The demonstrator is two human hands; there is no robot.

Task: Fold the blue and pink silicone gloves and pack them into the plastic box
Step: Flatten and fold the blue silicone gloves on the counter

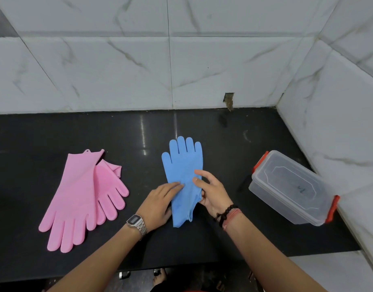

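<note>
Both hands work the cuff end of the blue gloves [182, 178]: left hand [159, 204] pressing flat, right hand [211, 191] pinching its edge. The gloves' fingers point away; the lidded plastic box [290, 188] sits rightward.

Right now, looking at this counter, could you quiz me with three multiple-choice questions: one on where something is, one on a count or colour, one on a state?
1. Where is the plastic box?
A. Right of the blue glove
B. Between the gloves
C. On the pink gloves

2. How many pink gloves lie there?
A. None
B. Two
C. Five

3. The box's lid is:
A. Off
B. On
C. Missing

Answers: 1 A, it sits at the counter's right end past the blue glove; 2 B, two overlap at left; 3 B, the clear lid covers it between orange clasps.
</note>
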